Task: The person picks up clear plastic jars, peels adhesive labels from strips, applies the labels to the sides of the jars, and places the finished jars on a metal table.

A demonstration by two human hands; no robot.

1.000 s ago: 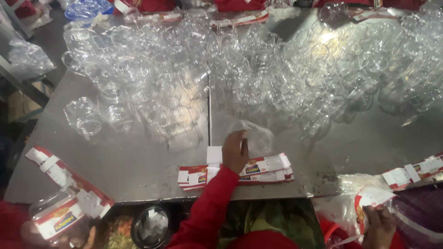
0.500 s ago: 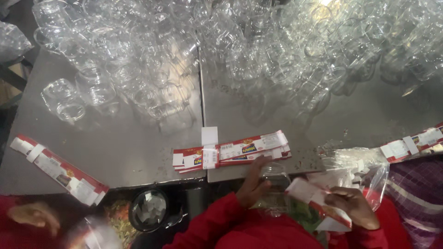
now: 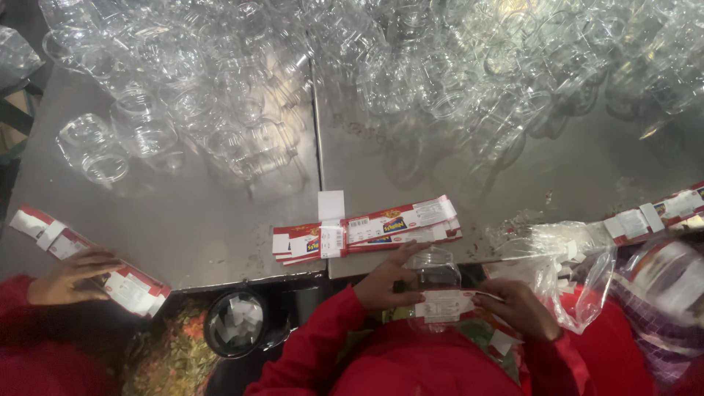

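- Jar point(image 3: 434, 270), clear plastic, wide-mouthed, held over the lap just below the near edge of the steel table point(image 3: 183, 235); looks light, thin-walled and smooth, so likely slippery and easy to dent if squeezed; best gripped around the body, away from the part being covered.
- Label point(image 3: 442, 304), a red and white paper strip, pressed across the lower front of the jar; thin, limp, likely to crease or go on crooked unless kept taut from both ends.
- Left hand point(image 3: 386, 282) curled around the jar's left side, thumb and fingers grasping the jar and pinning the label's left end.
- Right hand point(image 3: 518, 308) closed on the label's right end, fingers bent over it against the jar.
- Heap of empty clear jars point(image 3: 411, 81) spread over the far half of the table, well apart from the held one.
- Clear plastic bag point(image 3: 568, 260) crumpled just right of the right hand, small white scraps inside.
- Stack of red and white labels point(image 3: 367, 231) flat on the table's near edge, just above the jar.
- Another person's hand point(image 3: 70, 277) at far left, resting on a second strip of labels point(image 3: 81, 253).
- Round black bin point(image 3: 236, 323) below the table edge, paper scraps inside.
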